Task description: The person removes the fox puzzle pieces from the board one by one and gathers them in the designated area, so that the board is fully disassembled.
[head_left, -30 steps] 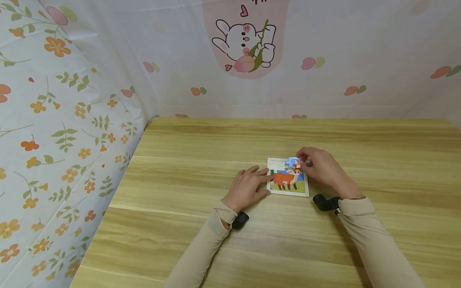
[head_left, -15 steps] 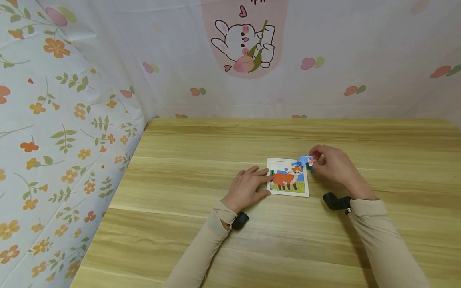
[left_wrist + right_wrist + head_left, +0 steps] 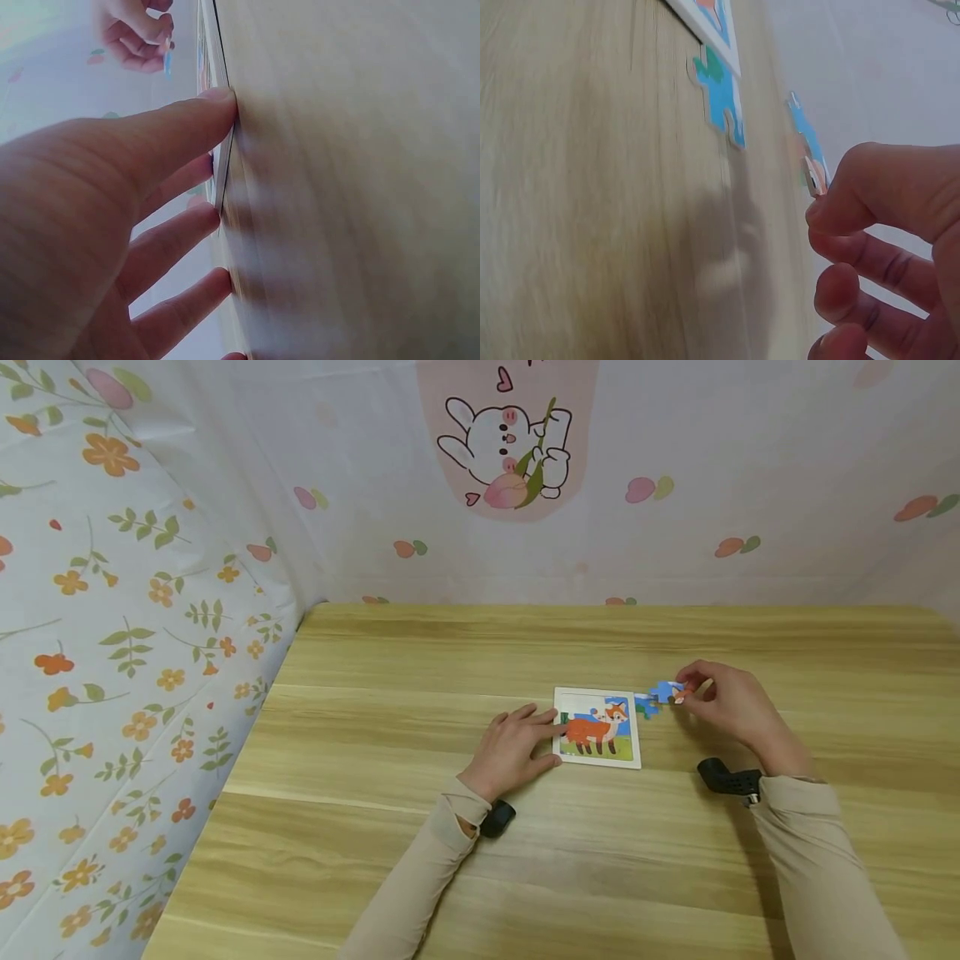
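Observation:
A square fox jigsaw puzzle (image 3: 596, 727) in a white frame lies flat on the table, with a pale bare area at its upper left. My left hand (image 3: 512, 750) rests at its left edge, fingers fairly straight and one fingertip over the picture. In the left wrist view my thumb touches the frame's side. My right hand (image 3: 731, 706) pinches a blue and orange puzzle piece (image 3: 811, 150) between thumb and fingers, raised above the table. Beside the frame's upper right corner lies another puzzle piece (image 3: 720, 94), blue and green, flat on the wood.
The wood-grain table (image 3: 375, 710) runs back to a white printed curtain (image 3: 360, 468). A flowered cloth (image 3: 142, 635) hangs along the left side. Black wrist devices (image 3: 727, 779) sit under both sleeves.
My right hand has carried the pinched piece rightward off the puzzle, past its right edge. The blue and green piece beside the frame has come into sight. My left hand stays in place.

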`<state>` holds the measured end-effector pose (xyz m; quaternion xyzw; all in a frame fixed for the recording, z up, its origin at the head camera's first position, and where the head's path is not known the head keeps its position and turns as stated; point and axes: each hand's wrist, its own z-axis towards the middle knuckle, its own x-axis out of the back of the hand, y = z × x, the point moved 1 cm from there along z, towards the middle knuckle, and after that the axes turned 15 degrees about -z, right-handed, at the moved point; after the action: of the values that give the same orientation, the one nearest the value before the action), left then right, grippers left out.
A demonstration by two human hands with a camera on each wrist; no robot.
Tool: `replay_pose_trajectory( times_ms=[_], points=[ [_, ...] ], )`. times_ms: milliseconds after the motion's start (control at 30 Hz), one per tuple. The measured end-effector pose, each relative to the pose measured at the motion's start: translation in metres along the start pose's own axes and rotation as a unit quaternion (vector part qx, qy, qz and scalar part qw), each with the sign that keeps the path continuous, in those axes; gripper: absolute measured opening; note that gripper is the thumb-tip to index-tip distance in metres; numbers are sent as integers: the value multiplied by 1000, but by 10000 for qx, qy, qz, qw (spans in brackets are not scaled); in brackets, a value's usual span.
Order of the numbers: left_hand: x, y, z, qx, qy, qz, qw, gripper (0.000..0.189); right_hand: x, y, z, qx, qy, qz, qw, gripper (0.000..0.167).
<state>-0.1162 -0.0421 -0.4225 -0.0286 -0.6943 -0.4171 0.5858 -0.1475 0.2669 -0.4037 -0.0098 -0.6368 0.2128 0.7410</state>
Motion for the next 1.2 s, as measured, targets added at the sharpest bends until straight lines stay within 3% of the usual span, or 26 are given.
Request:
replay_pose_trajectory(
  times_ms=[1200],
  points=[
    [2, 2, -2, 56, 13, -85, 9999, 46, -12, 15, -8, -325, -362, 105, 9988, 16]
  ],
)
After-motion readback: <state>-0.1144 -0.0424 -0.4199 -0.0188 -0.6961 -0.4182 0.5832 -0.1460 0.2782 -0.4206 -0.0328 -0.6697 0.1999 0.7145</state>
